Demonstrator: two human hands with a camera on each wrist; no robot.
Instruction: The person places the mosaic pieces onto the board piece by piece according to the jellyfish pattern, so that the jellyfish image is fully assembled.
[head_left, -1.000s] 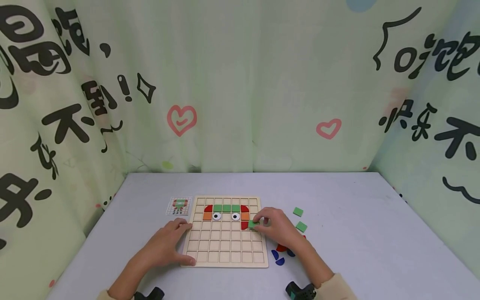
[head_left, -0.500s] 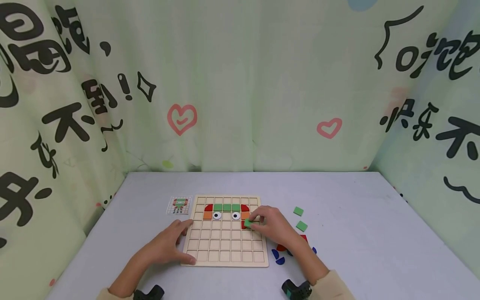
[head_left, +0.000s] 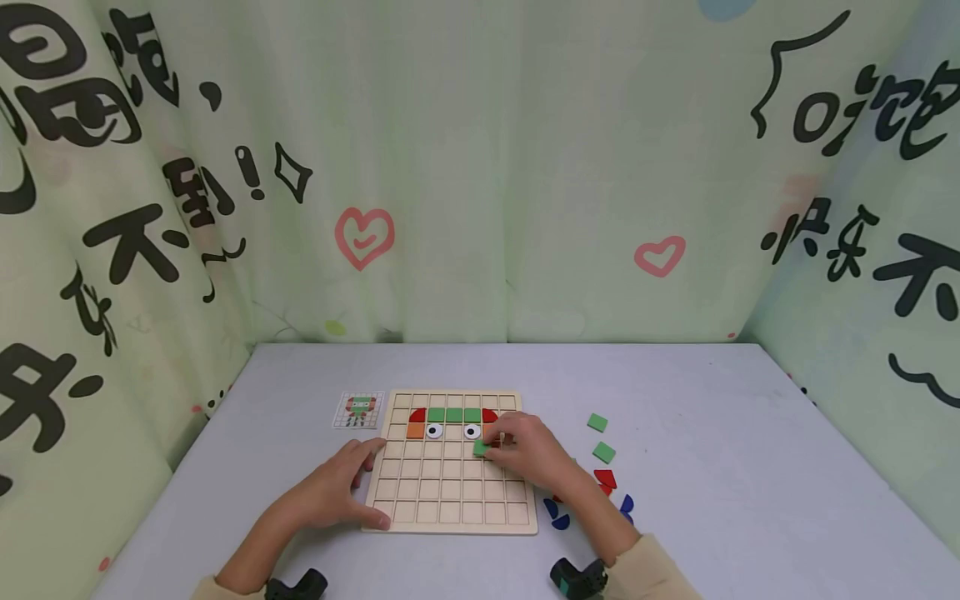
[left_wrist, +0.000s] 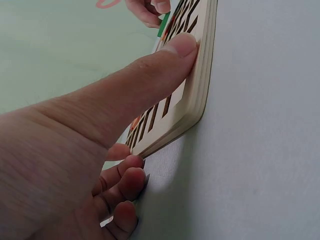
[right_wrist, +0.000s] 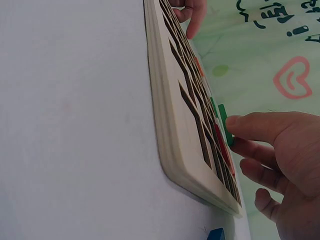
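A wooden grid board (head_left: 442, 490) lies on the table, with green, red and orange pieces and two round eye pieces (head_left: 433, 431) set in its upper rows. My left hand (head_left: 335, 492) rests along its left edge, thumb pressing the front left corner, the other fingers loosely bent beside the edge. Between thumb and fingers, my right hand (head_left: 528, 454) pinches a green square tile (head_left: 480, 448) just below the right eye piece. In the right wrist view the green tile (right_wrist: 225, 125) is tilted up on edge near a red piece (right_wrist: 223, 147). The right hand partly hides the pieces under it.
A small picture card (head_left: 359, 411) with a figure on a grid lies left of the board. To the right are loose green squares (head_left: 603, 452), red pieces (head_left: 605, 478) and blue pieces (head_left: 560, 522). A printed curtain (head_left: 450, 167) surrounds the table (head_left: 675, 400).
My right hand has moved left across the board with the green square tile, from beside the red piece to below the right eye. My left hand has stayed nearly in place.
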